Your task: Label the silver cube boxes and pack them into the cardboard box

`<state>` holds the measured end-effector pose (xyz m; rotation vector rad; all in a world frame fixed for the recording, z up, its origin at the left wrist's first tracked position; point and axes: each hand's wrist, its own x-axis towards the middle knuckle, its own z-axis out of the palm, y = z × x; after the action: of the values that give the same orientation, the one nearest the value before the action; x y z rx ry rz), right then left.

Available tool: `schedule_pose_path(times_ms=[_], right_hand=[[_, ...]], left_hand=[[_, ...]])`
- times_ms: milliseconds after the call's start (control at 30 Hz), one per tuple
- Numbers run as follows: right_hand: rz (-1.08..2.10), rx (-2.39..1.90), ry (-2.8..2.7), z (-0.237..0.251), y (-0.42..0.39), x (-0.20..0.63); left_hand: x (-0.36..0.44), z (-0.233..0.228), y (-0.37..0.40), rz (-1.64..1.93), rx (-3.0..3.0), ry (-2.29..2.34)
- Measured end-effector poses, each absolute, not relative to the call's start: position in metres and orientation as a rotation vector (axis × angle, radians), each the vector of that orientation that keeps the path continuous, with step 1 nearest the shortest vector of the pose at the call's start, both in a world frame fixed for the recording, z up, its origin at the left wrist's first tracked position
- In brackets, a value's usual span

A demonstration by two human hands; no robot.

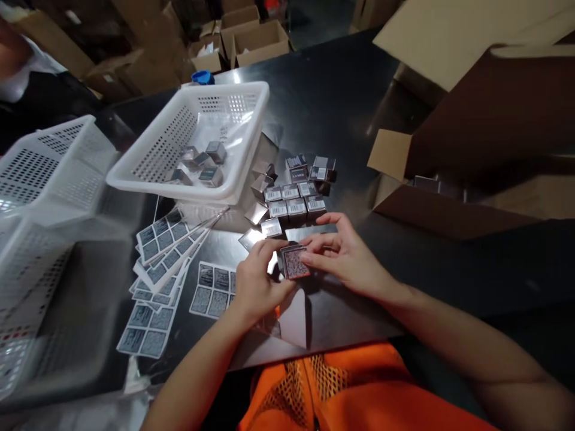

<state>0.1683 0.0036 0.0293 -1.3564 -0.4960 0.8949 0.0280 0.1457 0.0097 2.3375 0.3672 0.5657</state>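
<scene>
Between both hands, low over the metal table, is a small square box [294,263] with a dark printed label on its upper face. My left hand [262,280] grips the box from its left side, fingers behind and thumb in front. With thumb and fingertips, my right hand [344,254] pinches the label's right edge against the box. Just beyond the hands stand several small silvery boxes [296,206] with white barcode labels, grouped in rows. A sheet of printed labels [214,290] lies left of my left hand, beside a fanned stack of label sheets [150,323].
A white perforated basket [242,173] holding several small boxes stands behind the sheets. More white baskets [67,161] are at the left. A large open carton [444,209] occupies the right side. Another person's arm [18,63] shows at upper left, with cartons [263,45] behind the table.
</scene>
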Motion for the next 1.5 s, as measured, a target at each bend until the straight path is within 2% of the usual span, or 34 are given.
schedule_pose_path(times_ms=[800,1167,1400,1433,1500], right_hand=[[0.871,-1.406,-0.500,0.030,0.005,0.168],[0.657,-1.594,-0.576,0.021,0.002,0.164],[1.125,-1.376,-0.896,0.040,-0.011,0.191],[1.081,-1.380,-0.978,0.048,-0.016,0.194],[0.774,-1.466,-1.083,0.065,-0.031,0.202]], left_hand=[[0.028,0.010,0.143,0.632,2.419,0.363],[0.025,0.008,0.144,0.735,2.446,0.239],[0.012,0.000,0.153,0.624,2.387,0.063],[0.010,0.000,0.154,0.607,2.379,0.100],[0.005,0.001,0.156,0.591,2.365,0.217]])
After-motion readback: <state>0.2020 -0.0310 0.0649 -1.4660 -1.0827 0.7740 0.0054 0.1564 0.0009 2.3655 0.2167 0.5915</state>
